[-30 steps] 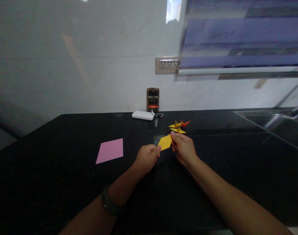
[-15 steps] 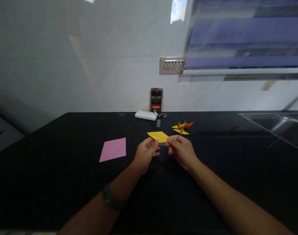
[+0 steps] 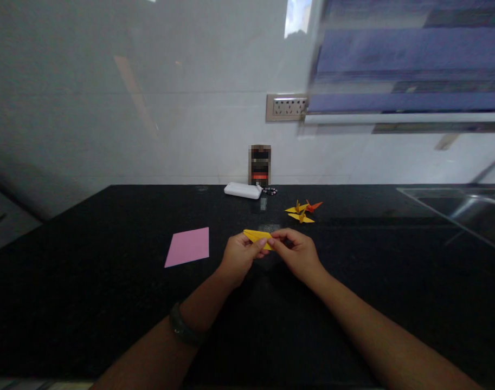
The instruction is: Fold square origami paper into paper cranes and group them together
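A folded piece of yellow origami paper (image 3: pixel 257 235) is held between both hands above the dark counter. My left hand (image 3: pixel 239 254) pinches it from the left, thumb on top. On the right end, my right hand (image 3: pixel 296 250) grips the paper with thumb and fingers, close to the left thumb. The fingers cover part of the folds. To the left on the counter lies a flat pink paper sheet (image 3: pixel 188 247). Beyond my right hand sit two yellow paper cranes (image 3: pixel 301 218) and an orange paper crane (image 3: pixel 313 207).
The black counter (image 3: pixel 109 303) runs back to a pale wall. A white oblong case (image 3: pixel 243 190) with a beaded strap (image 3: pixel 269 191) lies before a pixelated upright object (image 3: pixel 260 165). A sink (image 3: pixel 467 203) is at right, and a socket panel (image 3: pixel 287 107) is on the wall.
The yellow paper has come down nearer to me and shows a narrower shape. My right hand has shifted left along it, closer to my left thumb.
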{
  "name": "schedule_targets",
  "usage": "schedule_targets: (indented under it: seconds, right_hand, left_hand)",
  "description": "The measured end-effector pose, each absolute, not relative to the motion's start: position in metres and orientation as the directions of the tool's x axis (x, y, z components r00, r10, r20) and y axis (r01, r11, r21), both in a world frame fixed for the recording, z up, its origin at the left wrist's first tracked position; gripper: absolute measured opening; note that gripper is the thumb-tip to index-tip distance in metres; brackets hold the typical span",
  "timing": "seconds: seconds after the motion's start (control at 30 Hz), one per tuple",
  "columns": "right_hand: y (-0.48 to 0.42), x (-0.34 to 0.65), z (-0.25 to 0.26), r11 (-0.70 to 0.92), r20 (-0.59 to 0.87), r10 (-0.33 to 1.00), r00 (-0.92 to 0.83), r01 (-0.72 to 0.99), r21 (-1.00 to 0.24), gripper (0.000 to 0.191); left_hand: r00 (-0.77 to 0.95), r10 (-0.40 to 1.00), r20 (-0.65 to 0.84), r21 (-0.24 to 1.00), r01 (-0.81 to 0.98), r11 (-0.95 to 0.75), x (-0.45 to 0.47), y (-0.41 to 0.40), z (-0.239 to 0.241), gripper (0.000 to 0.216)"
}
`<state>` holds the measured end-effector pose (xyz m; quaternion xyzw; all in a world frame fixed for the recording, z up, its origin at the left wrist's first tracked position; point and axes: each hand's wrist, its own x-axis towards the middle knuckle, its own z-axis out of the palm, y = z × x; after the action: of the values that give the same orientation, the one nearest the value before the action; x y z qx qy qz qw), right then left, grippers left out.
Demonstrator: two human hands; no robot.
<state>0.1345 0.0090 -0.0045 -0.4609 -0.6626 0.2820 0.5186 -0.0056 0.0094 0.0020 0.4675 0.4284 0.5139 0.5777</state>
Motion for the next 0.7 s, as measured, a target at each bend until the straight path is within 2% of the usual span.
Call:
schedule_targets:
  seconds: [0.13, 0.33, 0.7]
  right_hand:
    - [0.0077, 0.1356, -0.0006, 0.507, 0.549, 0.835, -0.03, 0.43, -0.747, 0.009]
    - [0.0068, 0.1355, 0.003, 0.541, 0.6, 0.799, -0.044, 0.489, -0.684, 0.005]
    - [0.0069, 0.1347, 0.0027, 0.51, 0.559, 0.829, -0.027, 0.45, -0.733, 0.005]
  left_hand:
    - [0.094, 0.995, -0.017, 0.983, -0.178, 0.034, -0.0057, 0.009, 0.0027, 0.027]
    - [0.056, 0.998, 0.012, 0.994, -0.106, -0.006, -0.0039, 0.0082, 0.0036, 0.022]
    - [0.044, 0.999, 0.02, 0.998, -0.061, -0.017, -0.0041, 0.008, 0.0031, 0.017]
